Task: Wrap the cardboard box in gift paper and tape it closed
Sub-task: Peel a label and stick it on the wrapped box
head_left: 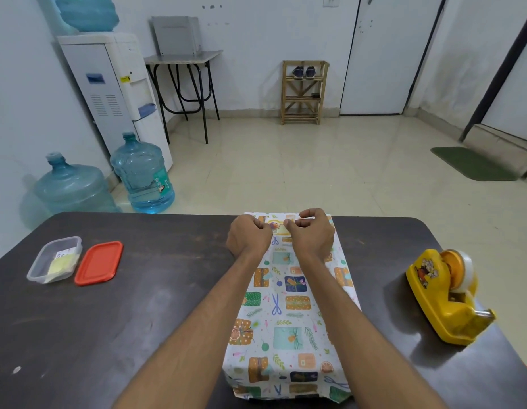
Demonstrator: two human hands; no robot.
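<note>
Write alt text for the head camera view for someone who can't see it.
The left hand and right hand pinch the far end of a gift-wrapped box on a dark table. A yellow tape dispenser stands to its right, a clear container and red lid to its left.

The cardboard box is fully hidden under the gift paper (288, 314); no side of it shows. The fingertips of the left hand (249, 236) and the right hand (312, 234) curl inward at the paper's far end, so it cannot be told whether they pinch something or only press. The surface (138, 320) is cut off at the left, right and bottom edges. The label inside the clear container (54, 259) is too small to read. The sticker on the yellow tape dispenser (445, 293) is blurred. The water bottle (86, 11) on the water cooler (117, 93) is cut by the top edge.
</note>
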